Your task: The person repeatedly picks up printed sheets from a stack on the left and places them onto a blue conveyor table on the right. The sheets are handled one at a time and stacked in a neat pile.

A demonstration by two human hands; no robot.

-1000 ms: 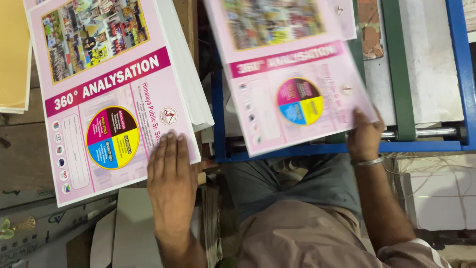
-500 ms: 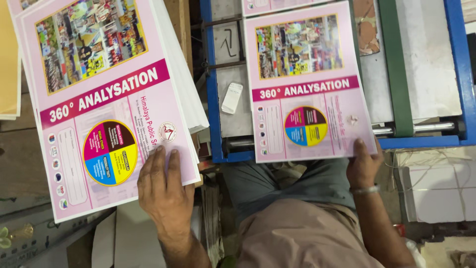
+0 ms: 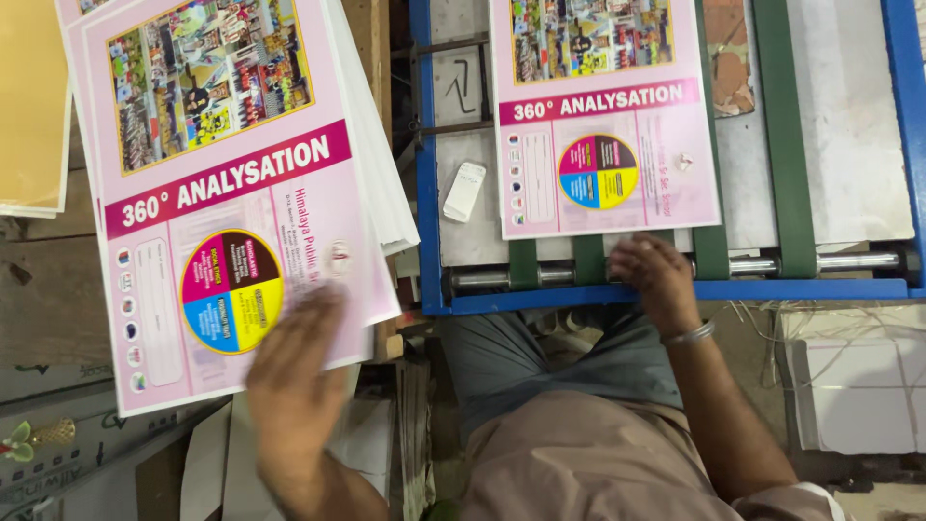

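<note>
The left hand [image 3: 294, 386], blurred and open, rests flat on the near corner of the pink poster stack [image 3: 231, 203]. The right hand [image 3: 654, 275], fingers curled but gripping nothing, touches the near edge of a single pink poster [image 3: 603, 116] on the blue-framed machine bed [image 3: 675, 291]

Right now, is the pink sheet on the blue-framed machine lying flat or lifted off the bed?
Flat. The pink sheet lies spread across the green belts, with the right hand at its near edge.

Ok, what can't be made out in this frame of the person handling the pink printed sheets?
Head view only:
- Left hand: motion-blurred, so contact with the top sheet of the stack of pink sheets is unclear.
- Stack: cut off by the top edge.
- Single pink sheet on the blue-framed machine: top cut off.
- Right hand: fingertip contact with that sheet unclear.
</note>
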